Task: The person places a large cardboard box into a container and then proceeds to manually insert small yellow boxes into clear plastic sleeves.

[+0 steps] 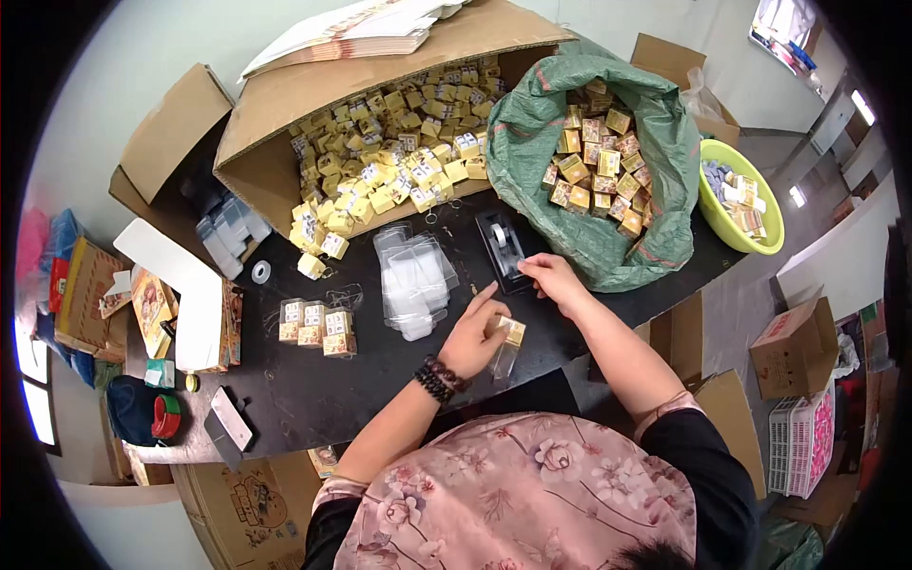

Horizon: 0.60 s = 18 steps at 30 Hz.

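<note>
My left hand [472, 340], with a beaded bracelet on the wrist, is closed around a small yellow box [513, 331] with a clear plastic sleeve [503, 361] hanging below it. Its index finger points out toward the tape dispenser. My right hand [556, 281] pinches at the front end of the black tape dispenser [496, 237], where clear tape comes off; the strip itself is hard to see. Left of the dispenser lies a pile of flat clear plastic sleeves [415, 280]. Several packed boxes [316, 326] stand grouped farther left on the black table [294, 399].
A large cardboard carton [256, 190] spills small yellow boxes [399, 180] onto the table. Beside it, a green woven sack [532, 123] holds more small boxes [603, 166]. A yellow-green basin [774, 233] stands at right. A tape roll [261, 273] and a phone [231, 418] lie at left.
</note>
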Tool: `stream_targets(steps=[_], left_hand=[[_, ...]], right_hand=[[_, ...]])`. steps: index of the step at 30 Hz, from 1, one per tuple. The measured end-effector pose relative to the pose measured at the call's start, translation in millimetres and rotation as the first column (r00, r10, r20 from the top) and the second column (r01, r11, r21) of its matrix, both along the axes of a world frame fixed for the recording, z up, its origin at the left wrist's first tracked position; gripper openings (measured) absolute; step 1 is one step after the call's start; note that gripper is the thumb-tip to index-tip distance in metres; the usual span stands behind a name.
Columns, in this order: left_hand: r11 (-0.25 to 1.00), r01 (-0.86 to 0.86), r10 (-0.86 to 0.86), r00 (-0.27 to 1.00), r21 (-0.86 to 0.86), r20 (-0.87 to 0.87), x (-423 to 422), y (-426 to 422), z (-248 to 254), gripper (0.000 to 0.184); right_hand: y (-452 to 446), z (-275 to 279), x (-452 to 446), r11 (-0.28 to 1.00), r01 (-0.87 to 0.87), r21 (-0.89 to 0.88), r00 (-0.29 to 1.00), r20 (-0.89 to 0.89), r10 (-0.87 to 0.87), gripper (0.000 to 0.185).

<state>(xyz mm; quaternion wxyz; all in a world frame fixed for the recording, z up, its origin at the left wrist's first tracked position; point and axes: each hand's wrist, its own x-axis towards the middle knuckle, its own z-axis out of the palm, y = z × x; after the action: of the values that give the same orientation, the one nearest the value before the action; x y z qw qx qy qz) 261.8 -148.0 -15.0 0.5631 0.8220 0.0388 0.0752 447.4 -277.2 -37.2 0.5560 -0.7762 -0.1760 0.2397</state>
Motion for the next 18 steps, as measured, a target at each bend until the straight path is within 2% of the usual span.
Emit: stream_targets(steps=[2, 4, 6, 7, 9, 11, 13, 14, 16, 18], left_hand=[[0.994, 0.048, -0.047, 0.999, 0.095, -0.01, 28, 3, -12, 0.023], [0.995, 0.072, -0.071, 0.997, 0.066, -0.025, 43, 7, -24, 0.023], [0.997, 0.068, -0.067, 0.997, 0.035, -0.046, 51, 10, -32, 0.023], [0.997, 0.073, -0.072, 0.996, 0.032, -0.047, 52, 11, -37, 0.023], [0.994, 0.058, -0.069, 0.991, -0.096, -0.118, 51, 13, -38, 0.023], [0.993, 0.07, -0.079, 0.991, -0.091, -0.105, 52, 13, -39, 0.022], [0.999, 0.029, -0.031, 0.997, -0.032, -0.071, 48, 10, -39, 0.022], [0.999, 0.029, -0.031, 0.997, -0.029, -0.072, 46, 8, -36, 0.022], [0.991, -0.128, 0.128, 0.992, -0.031, 0.003, 35, 2, -31, 0.024], [0.988, -0.157, 0.157, 0.987, -0.006, 0.034, 27, -1, -12, 0.024]], right_hand=[[5, 9, 5, 0.996, -0.084, -0.019, 0.92, -0.385, 0.07, 0.012], [6, 6, 10, 0.997, -0.035, 0.063, 0.856, -0.514, 0.062, 0.009], [-1, 12, 11, 0.971, 0.113, 0.21, 0.707, -0.703, 0.07, 0.008], [-6, 13, 9, 0.971, 0.118, 0.207, 0.707, -0.704, 0.064, 0.008], [-19, 9, 1, 0.957, 0.106, 0.271, 0.753, -0.65, 0.101, 0.007], [-24, -14, -7, 0.97, 0.071, 0.233, 0.84, -0.539, 0.069, 0.006], [-23, -46, -10, 0.96, 0.093, 0.265, 0.857, -0.513, 0.059, 0.005], [-22, -46, -10, 0.959, 0.094, 0.268, 0.856, -0.513, 0.06, 0.005], [-22, -45, -13, 0.938, 0.16, 0.307, 0.842, -0.538, 0.033, 0.008], [-25, -34, -18, 0.94, 0.162, 0.3, 0.853, -0.521, 0.02, 0.008]])
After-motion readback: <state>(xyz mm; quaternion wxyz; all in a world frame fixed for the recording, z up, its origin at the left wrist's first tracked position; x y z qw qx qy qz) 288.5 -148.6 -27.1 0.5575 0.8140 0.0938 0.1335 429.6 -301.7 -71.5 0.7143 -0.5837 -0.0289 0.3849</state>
